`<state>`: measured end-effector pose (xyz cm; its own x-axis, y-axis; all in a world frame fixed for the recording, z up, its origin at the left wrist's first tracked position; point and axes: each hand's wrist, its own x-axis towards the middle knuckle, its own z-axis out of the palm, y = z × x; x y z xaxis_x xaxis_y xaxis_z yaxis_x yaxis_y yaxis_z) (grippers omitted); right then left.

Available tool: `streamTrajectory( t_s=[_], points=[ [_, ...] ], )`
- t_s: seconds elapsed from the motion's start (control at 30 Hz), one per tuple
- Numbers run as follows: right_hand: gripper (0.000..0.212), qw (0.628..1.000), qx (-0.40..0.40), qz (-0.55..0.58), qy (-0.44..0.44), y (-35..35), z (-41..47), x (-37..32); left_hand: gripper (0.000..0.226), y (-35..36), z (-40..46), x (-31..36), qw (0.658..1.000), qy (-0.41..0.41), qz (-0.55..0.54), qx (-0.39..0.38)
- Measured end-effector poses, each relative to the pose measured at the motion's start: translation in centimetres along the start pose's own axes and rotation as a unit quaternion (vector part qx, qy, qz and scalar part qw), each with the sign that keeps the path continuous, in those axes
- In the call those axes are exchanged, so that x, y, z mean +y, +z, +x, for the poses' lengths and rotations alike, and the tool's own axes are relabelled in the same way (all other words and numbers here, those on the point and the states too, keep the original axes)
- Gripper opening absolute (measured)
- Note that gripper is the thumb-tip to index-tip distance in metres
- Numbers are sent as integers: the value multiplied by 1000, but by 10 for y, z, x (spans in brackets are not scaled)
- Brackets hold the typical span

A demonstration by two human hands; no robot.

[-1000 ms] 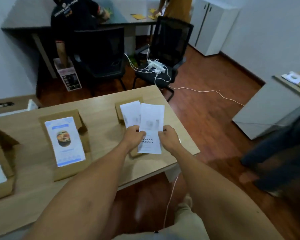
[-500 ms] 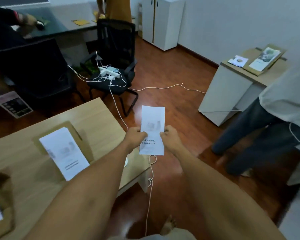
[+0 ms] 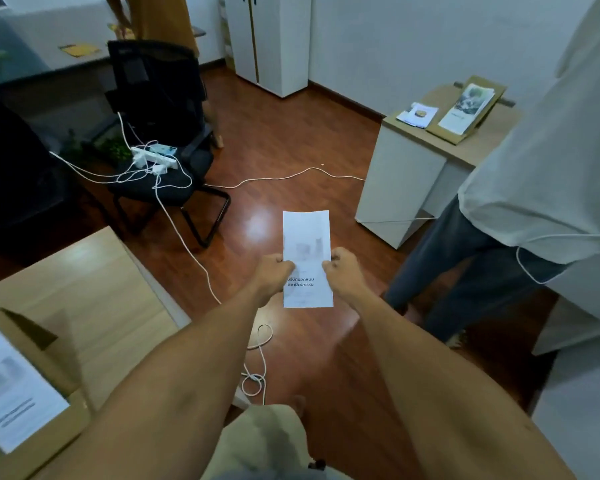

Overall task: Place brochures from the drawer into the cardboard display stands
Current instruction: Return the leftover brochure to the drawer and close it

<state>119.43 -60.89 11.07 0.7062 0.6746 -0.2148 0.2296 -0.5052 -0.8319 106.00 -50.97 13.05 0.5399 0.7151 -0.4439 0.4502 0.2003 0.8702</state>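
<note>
Since half a second ago the view has swung right: the wooden table [image 3: 94, 282] now sits at the left edge and the small white desk [image 3: 406, 174] is nearer. Both hands pinch one flat white brochure [image 3: 307, 237] by its long edges, left hand [image 3: 274, 271] and right hand [image 3: 342, 270] closed on it, above glossy red-brown floor. A cardboard stand [image 3: 49, 358] on the table holds another brochure [image 3: 11, 389].

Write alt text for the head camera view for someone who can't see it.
Both hands, left hand and right hand, hold a white brochure over a wooden floor. A cardboard display stand with brochures sits on the table at left; another stand sits on a desk at right.
</note>
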Motion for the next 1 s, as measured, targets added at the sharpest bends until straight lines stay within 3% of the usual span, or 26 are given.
streamTrajectory(
  t_s=[0.33, 0.53, 0.67, 1.0],
  points=[
    [11, 999, -15, -24, -17, -17, 128, -24, 27, 1, 120, 46, 999, -1, -27, -22],
    [8, 997, -57, -40, -22, 11, 238, -74, 27, -35, 214, 87, 997, -15, -72, 24],
    [18, 994, -85, -54, -44, 34, 301, -106, 29, -67, 265, 111, 995, -26, -77, 52],
    [15, 970, -211, -50, -109, 134, 419, -198, 24, -173, 351, 127, 976, -68, -94, 185]
  ],
)
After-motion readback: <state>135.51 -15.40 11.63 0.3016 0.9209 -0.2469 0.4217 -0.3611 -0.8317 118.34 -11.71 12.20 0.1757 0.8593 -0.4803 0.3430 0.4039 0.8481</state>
